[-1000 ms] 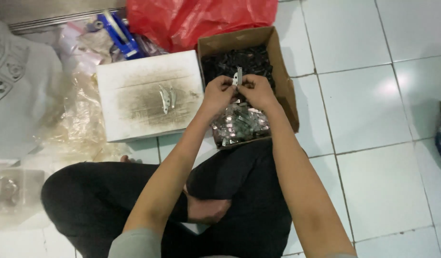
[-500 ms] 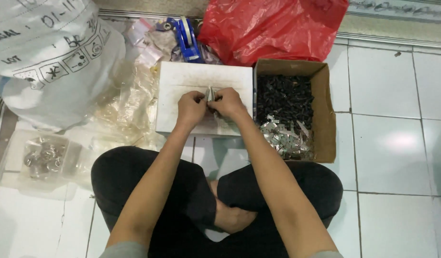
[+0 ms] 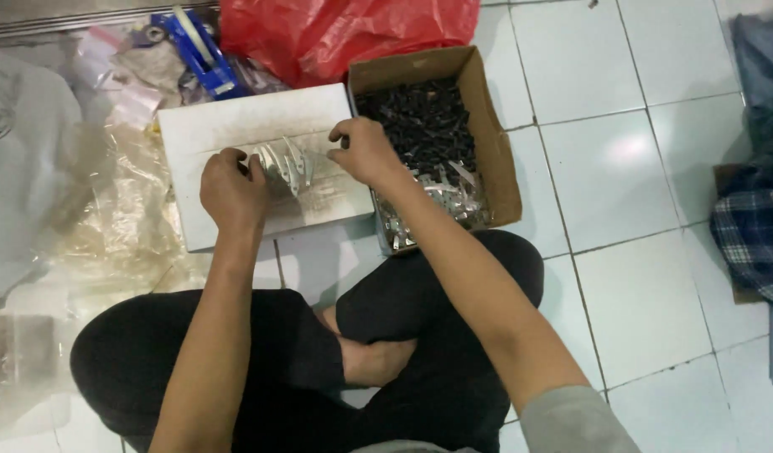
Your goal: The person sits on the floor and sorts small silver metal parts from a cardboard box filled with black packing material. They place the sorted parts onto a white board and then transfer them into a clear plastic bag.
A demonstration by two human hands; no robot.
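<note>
Sitting cross-legged on the white tile floor (image 3: 655,277), the person works w/ both hands over a flat white box (image 3: 236,134) laid in front of the knees as a work surface. Left hand (image 3: 233,189) rests on the box top, fingers curled shut beside a small row of shiny metal clips (image 3: 287,166) standing on edge; whether it actually pinches one I can't tell. Right hand (image 3: 365,151) hovers at the box's right edge, fingertips drawn together, poss. on a small piece, too tiny to confirm. Clips sit between the two hands, lined up prob. so they stay sorted & easy to count.

Just right of the white box, touching it, an open cardboard box (image 3: 495,143) holds dark small parts at the far end & more silvery pieces at the near end, within easy reach of the right hand. Behind: red plastic bag (image 3: 344,33), blue tape dispenser (image 3: 198,46), crumpled clear plastic bags (image 3: 118,210) at left. Plaid cloth (image 3: 751,231) lies well apart at far right.
</note>
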